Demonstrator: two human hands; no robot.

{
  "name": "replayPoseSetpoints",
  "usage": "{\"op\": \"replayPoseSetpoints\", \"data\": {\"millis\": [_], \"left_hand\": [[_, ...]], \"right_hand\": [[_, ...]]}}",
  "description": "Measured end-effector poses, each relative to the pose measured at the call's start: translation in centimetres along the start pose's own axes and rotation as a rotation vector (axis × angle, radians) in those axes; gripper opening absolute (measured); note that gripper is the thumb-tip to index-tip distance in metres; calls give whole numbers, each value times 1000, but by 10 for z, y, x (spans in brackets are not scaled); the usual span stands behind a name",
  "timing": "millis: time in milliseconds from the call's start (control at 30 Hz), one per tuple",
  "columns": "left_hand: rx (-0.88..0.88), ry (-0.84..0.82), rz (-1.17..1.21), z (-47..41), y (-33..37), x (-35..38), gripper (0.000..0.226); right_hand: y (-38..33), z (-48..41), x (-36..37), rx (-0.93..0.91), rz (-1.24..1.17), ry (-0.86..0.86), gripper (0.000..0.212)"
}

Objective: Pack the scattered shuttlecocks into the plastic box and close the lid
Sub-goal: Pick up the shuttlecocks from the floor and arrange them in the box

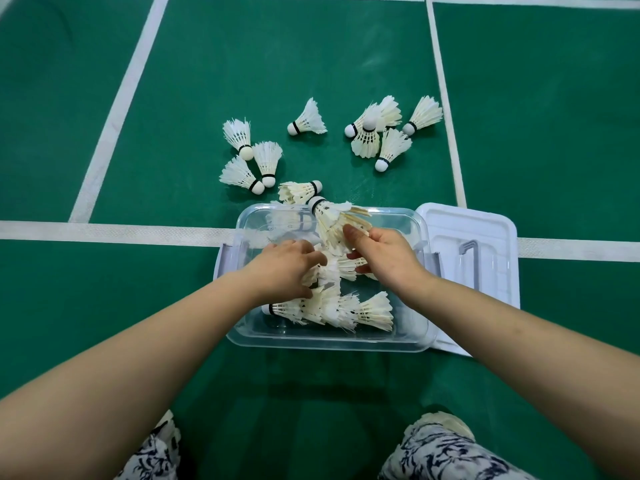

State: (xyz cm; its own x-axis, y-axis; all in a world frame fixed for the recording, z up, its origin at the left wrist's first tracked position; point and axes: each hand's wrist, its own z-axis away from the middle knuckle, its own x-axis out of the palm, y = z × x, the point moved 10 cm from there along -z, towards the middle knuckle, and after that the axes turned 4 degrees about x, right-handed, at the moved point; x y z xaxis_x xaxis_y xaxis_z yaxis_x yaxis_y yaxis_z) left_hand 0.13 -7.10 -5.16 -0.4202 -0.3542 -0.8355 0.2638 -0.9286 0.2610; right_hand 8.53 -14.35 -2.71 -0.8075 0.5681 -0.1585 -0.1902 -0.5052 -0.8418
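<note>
White feathers of one black-banded shuttlecock (330,220) are pinched in my right hand (384,254), over the far side of the clear plastic box (329,344). My left hand (284,268) curls into the pile of shuttlecocks (346,308) inside; I cannot tell whether it grips one. Scattered shuttlecocks (381,136) lie beyond on the green court floor (242,64). The white plastic lid (485,223) lies just right of the box.
</note>
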Motion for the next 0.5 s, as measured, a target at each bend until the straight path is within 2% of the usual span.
{"op": "replayPoseSetpoints", "data": {"millis": [367,433,500], "left_hand": [[60,20,-210,-7,14,4,50],[62,24,-213,-8,18,9,57],[59,24,-161,-7,19,14,76]], "right_hand": [[1,-2,-1,-5,23,10,27],[2,-2,-1,0,30,13,28],[4,-3,-2,9,52,18,29]]}}
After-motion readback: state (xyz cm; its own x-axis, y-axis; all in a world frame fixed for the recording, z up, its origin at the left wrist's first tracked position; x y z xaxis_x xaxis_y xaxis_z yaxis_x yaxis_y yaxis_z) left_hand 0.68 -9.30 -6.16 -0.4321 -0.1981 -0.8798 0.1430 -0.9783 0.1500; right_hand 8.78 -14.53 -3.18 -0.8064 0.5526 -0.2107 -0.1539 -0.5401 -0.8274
